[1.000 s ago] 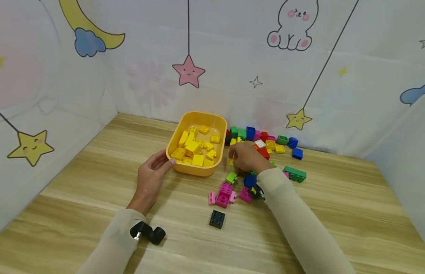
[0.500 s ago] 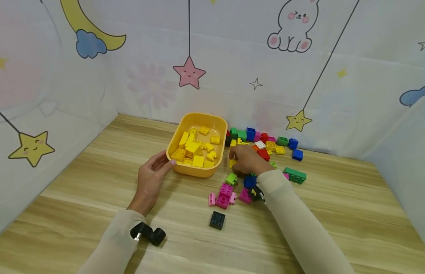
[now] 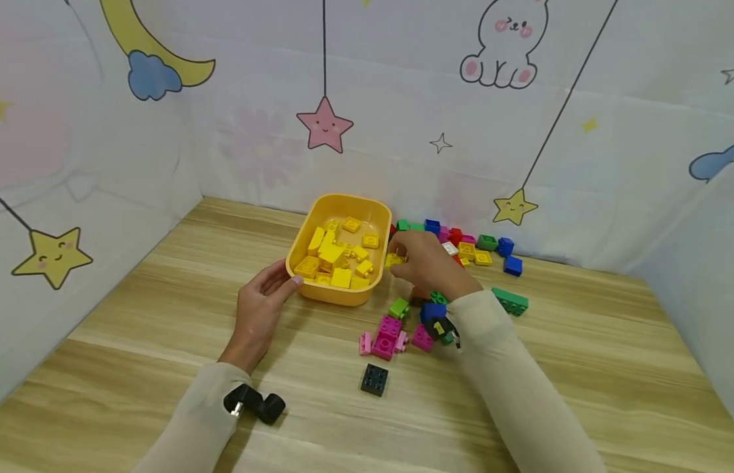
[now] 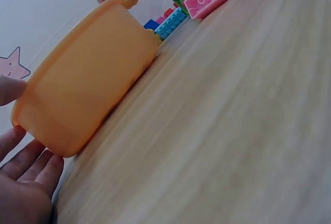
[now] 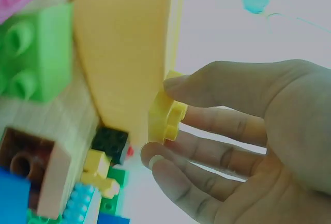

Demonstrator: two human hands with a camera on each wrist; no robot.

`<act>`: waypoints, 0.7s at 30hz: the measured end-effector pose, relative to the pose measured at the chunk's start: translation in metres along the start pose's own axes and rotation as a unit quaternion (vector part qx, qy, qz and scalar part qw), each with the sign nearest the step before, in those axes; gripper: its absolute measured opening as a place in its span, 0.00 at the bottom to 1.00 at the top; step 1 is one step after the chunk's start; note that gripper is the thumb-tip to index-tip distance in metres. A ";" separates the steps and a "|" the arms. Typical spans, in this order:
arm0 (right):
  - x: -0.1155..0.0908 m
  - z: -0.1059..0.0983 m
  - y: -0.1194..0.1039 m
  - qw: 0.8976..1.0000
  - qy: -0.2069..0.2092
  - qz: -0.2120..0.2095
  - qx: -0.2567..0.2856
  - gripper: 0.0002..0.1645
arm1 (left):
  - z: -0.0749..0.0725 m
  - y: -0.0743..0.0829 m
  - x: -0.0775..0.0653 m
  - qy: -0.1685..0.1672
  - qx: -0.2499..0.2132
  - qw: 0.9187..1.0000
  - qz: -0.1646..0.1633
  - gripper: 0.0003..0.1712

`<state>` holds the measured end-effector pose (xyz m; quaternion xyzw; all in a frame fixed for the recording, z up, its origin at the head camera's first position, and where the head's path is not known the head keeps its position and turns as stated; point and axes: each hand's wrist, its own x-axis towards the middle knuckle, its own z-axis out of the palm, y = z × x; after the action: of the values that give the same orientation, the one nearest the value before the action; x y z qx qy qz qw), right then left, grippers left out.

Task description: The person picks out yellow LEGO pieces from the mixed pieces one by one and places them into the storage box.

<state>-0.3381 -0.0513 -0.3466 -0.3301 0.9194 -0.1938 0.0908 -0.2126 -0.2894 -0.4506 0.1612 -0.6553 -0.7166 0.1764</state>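
My left hand [image 3: 259,314] holds the near left corner of the orange-yellow plastic bin [image 3: 342,297], thumb over the rim and fingers against the outer wall. Several yellow toy building bricks [image 3: 331,255] lie in the bin. Just right of the bin's right rim, my right hand [image 3: 433,263] pinches a small yellow brick [image 5: 166,115] between thumb and fingers, its studs facing the palm in the right wrist view. In the left wrist view, the brick shows at the fingertips above the bin's far rim.
Mixed-colour bricks lie right of the bin, partly under my right arm. A lime brick [image 3: 399,308], a pink brick group [image 3: 387,338] and a black brick [image 3: 375,380] lie nearer. A green brick [image 3: 510,301] lies at the right. A printed cloth wall [image 3: 402,171] stands behind.
My right hand has lifted from among the loose bricks with a yellow brick and moved slightly toward the bin's right rim. My left hand and the bin stay in place.
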 end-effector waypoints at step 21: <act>-0.002 0.014 -0.007 0.997 0.030 -0.049 0.049 0.19 | 0.001 0.003 -0.002 -0.002 0.002 1.000 -0.004 0.30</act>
<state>-0.3285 -0.0592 -0.3563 -0.3644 0.8937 -0.2526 0.0694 -0.2113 -0.2882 -0.4477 0.1629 -0.6564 -0.7163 0.1717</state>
